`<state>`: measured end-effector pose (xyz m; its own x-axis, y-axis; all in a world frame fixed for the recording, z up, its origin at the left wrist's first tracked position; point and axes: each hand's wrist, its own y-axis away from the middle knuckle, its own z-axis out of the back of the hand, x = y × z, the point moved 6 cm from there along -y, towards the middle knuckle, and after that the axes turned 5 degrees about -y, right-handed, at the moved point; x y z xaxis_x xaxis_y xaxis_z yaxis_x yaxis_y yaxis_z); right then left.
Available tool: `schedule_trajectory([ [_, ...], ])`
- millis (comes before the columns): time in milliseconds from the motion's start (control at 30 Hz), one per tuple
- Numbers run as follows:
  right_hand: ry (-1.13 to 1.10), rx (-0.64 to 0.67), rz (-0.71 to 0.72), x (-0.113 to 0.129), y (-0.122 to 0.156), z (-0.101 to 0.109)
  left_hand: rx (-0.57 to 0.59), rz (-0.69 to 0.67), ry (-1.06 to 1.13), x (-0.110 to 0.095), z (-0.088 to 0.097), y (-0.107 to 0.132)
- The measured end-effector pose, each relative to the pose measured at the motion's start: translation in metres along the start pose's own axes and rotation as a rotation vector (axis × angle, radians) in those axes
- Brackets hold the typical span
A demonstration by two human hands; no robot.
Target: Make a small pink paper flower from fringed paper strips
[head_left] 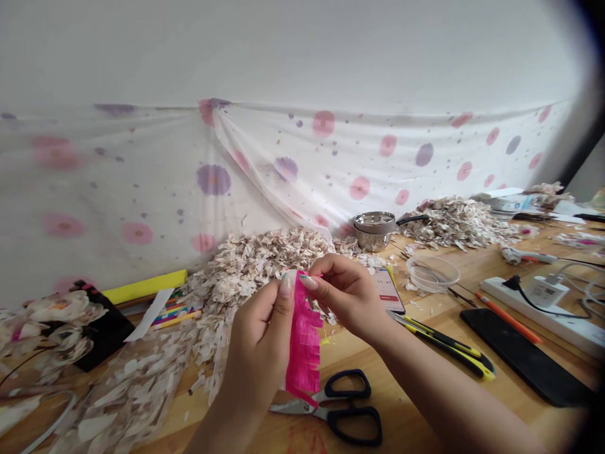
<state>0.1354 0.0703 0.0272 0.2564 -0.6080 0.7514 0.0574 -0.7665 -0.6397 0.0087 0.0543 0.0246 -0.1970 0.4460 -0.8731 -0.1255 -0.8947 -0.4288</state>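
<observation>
Between my hands hangs a bright pink strip of crepe paper (pixel 302 350), its right edge cut into a fringe. My left hand (pixel 265 334) is closed on the strip's left side, thumb on top near the upper end. The thumb and forefinger of my right hand (pixel 343 293) pinch its upper right corner; the other fingers curl behind. Below the strip's lower end, scissors (pixel 352 416) with dark handles lie on the wooden table (pixel 401 403), partly covered by the paper. A small yellow bit of thread or fibre (pixel 327 339) shows beside the fringe.
Pale dried petals form a heap (pixel 265 252) behind my hands and another pile (pixel 463 221) farther right. To the right lie a yellow-black cutter (pixel 449 350), a dark phone (pixel 520 356), a lit phone (pixel 388 293), a power strip (pixel 543 309) and a clear lid (pixel 432 274). Metal bowls (pixel 374 230) stand behind.
</observation>
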Motion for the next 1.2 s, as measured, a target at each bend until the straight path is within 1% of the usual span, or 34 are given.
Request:
schedule_trajectory([
  [200, -0.050, -0.042, -0.014, -0.003, 0.000, 0.000, -0.028, 0.011, 0.026, -0.001, 0.001, 0.000],
  [300, -0.046, -0.012, -0.039, -0.002, 0.001, -0.001, -0.027, 0.008, 0.038, 0.000, 0.001, 0.000],
  [433, 0.038, 0.027, -0.017, 0.001, 0.001, -0.001, -0.029, -0.001, 0.039, -0.001, 0.001, 0.000],
  [600, 0.058, 0.057, -0.016, 0.003, 0.001, 0.002, -0.009, 0.020, 0.061, 0.003, 0.002, -0.003],
  [667, 0.079, 0.115, -0.043, 0.005, 0.000, 0.002, 0.010, 0.041, 0.093, 0.006, 0.003, -0.005],
  [767, 0.062, 0.224, -0.092, 0.007, 0.000, 0.000, 0.054, 0.118, 0.178, 0.012, 0.005, -0.006],
  [867, -0.005, 0.258, -0.153, 0.008, 0.000, -0.001, 0.124, 0.172, 0.278, 0.011, 0.005, -0.006],
  [967, -0.021, 0.294, -0.257, 0.004, 0.002, -0.004, 0.195, 0.183, 0.344, 0.007, 0.004, -0.005],
  [1000, -0.017, 0.298, -0.287, 0.003, 0.003, -0.004, 0.204, 0.187, 0.345, 0.007, 0.004, -0.004],
  [1067, -0.010, 0.280, -0.315, 0.001, 0.003, -0.004, 0.185, 0.179, 0.324, 0.007, 0.006, -0.004],
  [1200, -0.012, 0.223, -0.290, 0.002, 0.002, -0.003, 0.133, 0.134, 0.234, 0.008, 0.009, -0.005],
])
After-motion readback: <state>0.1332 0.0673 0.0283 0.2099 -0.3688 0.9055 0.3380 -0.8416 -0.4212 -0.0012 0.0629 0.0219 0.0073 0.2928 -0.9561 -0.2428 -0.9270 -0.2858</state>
